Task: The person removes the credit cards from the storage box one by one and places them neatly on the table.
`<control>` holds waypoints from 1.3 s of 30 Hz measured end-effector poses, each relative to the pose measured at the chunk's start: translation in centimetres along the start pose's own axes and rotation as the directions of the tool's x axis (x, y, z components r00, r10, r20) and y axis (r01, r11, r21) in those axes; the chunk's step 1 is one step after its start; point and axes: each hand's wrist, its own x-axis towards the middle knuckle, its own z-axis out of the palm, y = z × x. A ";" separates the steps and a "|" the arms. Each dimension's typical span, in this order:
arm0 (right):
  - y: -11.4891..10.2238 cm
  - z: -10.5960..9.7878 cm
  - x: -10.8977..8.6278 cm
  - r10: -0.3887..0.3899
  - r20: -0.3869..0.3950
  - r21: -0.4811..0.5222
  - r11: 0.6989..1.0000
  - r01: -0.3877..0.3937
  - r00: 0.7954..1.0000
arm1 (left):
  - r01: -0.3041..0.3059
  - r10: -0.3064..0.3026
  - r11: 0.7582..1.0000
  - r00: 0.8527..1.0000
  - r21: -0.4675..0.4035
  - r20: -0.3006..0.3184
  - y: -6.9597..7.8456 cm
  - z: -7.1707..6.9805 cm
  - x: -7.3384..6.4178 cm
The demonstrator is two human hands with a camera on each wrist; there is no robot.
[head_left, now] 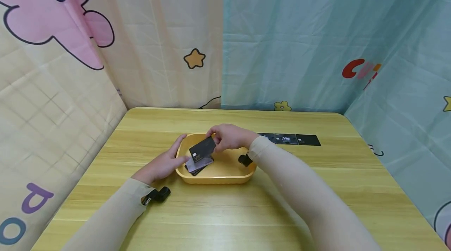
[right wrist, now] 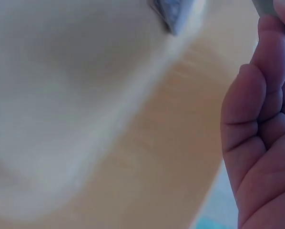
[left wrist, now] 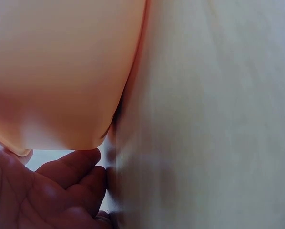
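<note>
In the head view a yellow plastic basket (head_left: 230, 168) stands on the table. My left hand (head_left: 160, 167) holds its left end, thumb over the rim and fingers along the outside wall; the left wrist view shows those fingers (left wrist: 73, 174) against the basket's side. Above the basket's left half, my right hand (head_left: 230, 135) pinches a black VIP card (head_left: 203, 150) by its upper right part, the card tilted. Beneath it, a silvery-grey card (head_left: 199, 164) lies over darker ones in the basket. Only a corner of a card shows in the right wrist view.
Black cards (head_left: 289, 139) lie in a row on the wooden table (head_left: 225, 219), behind and right of the basket; my right forearm partly covers the row's left end. Printed curtains (head_left: 282, 47) hang along the table's back and sides. Black wrist devices sit on both cuffs.
</note>
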 end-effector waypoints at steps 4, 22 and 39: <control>0.1 -1.2 -1.0 -0.010 -0.030 0.043 0.999 0.011 1.000 | 0.004 -0.004 1.000 1.000 0.000 0.000 0.0 0.0 0.0; 5.4 -6.1 -8.6 0.066 -0.261 0.197 0.980 -0.014 0.963 | 0.042 -0.039 0.996 0.999 -0.080 0.036 0.3 0.2 -0.1; 12.2 -6.6 -14.8 0.176 -0.329 0.182 0.976 -0.121 0.928 | 0.035 -0.032 0.997 0.999 -0.073 0.033 -0.3 0.0 0.2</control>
